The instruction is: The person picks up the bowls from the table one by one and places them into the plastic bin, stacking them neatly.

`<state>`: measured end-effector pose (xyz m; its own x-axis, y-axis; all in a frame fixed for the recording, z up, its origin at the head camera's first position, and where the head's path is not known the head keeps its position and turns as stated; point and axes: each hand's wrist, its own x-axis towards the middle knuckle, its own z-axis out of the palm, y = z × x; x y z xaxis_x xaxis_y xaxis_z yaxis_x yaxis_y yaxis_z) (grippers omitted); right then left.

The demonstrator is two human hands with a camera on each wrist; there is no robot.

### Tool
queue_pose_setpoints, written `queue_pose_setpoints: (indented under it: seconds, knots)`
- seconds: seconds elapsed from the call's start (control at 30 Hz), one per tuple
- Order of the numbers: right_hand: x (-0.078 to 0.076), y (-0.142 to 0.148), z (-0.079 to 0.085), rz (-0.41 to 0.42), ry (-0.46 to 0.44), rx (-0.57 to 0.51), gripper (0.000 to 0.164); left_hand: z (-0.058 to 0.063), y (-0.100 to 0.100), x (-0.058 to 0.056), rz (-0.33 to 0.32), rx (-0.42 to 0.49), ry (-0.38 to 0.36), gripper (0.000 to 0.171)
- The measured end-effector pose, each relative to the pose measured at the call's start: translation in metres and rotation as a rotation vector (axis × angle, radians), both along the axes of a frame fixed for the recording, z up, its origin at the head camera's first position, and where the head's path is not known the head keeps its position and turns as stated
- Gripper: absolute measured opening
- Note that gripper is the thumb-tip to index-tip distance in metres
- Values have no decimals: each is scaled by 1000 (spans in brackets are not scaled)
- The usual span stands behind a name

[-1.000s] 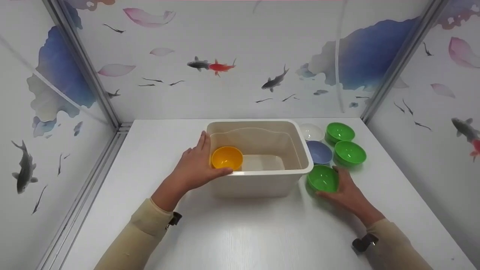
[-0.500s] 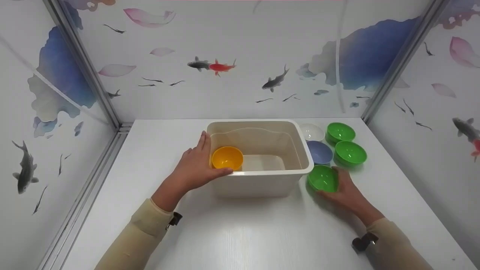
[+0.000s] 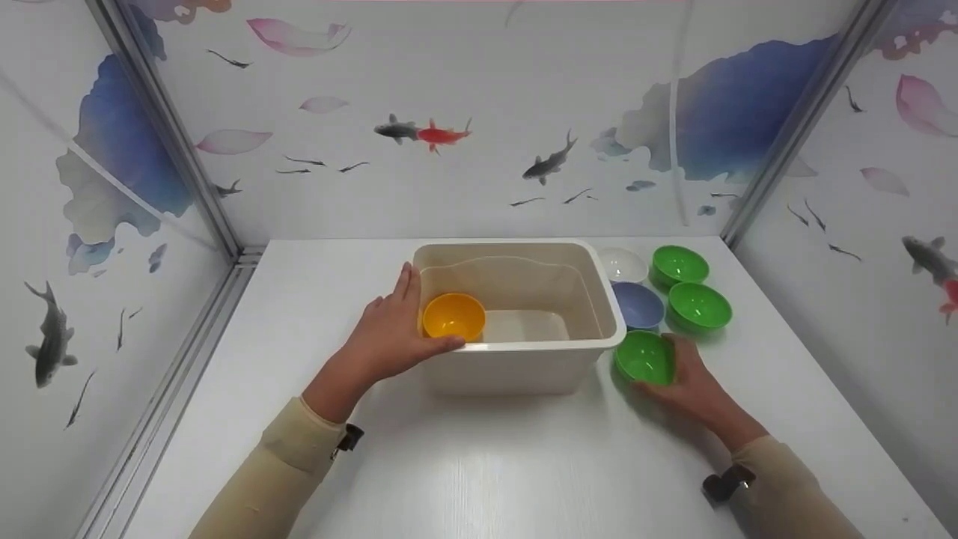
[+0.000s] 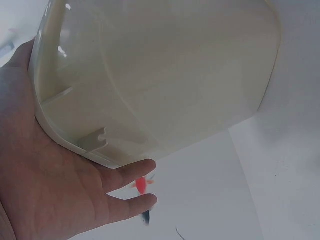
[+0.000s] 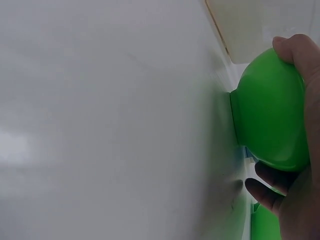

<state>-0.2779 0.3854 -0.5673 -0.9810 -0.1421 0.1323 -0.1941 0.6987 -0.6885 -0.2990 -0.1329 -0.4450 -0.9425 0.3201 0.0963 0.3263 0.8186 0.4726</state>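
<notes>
A cream plastic bin [image 3: 509, 370] stands on the white table, with an orange bowl [image 3: 453, 316] inside at its left end. My left hand [image 3: 385, 333] rests against the bin's front left corner, thumb along the front rim and straight fingers along the left side. In the left wrist view, two fingertips [image 4: 140, 202] extend past the bin's wall. Right of the bin, my right hand [image 3: 692, 378] holds a green bowl [image 3: 644, 358] by its side, thumb at the near rim. The right wrist view shows this bowl's foot [image 5: 236, 117] close over the tabletop.
Behind the held bowl are a blue bowl [image 3: 638, 305], a white bowl [image 3: 623, 265] and two more green bowls, one nearer [image 3: 700, 307] and one farther [image 3: 679, 266]. Patterned panels [image 3: 464, 195] with metal frame posts [image 3: 168, 127] enclose the table on three sides.
</notes>
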Motion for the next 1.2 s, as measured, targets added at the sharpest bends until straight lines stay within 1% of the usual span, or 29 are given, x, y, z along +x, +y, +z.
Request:
queue_pose_setpoints:
  seconds: [0.37, 0.53, 0.63, 0.83, 1.1, 1.2]
  knots:
    - [0, 3, 3, 24, -11, 24, 108, 3, 1, 2, 3, -16, -4, 143]
    - [3, 7, 13, 50, -20, 35, 111, 3, 1, 1, 5, -15, -8, 143]
    - [3, 8, 20, 68, 5, 35, 108, 3, 1, 1, 5, -17, -10, 142]
    - [2, 9, 31, 93, 47, -8, 99, 3, 1, 1, 6, -17, -11, 143]
    - [1, 9, 42, 77, 44, 18, 102, 1, 1, 1, 0, -10, -4, 143]
    - [1, 9, 46, 78, 34, -1, 102, 1, 1, 1, -2, -12, -4, 144]
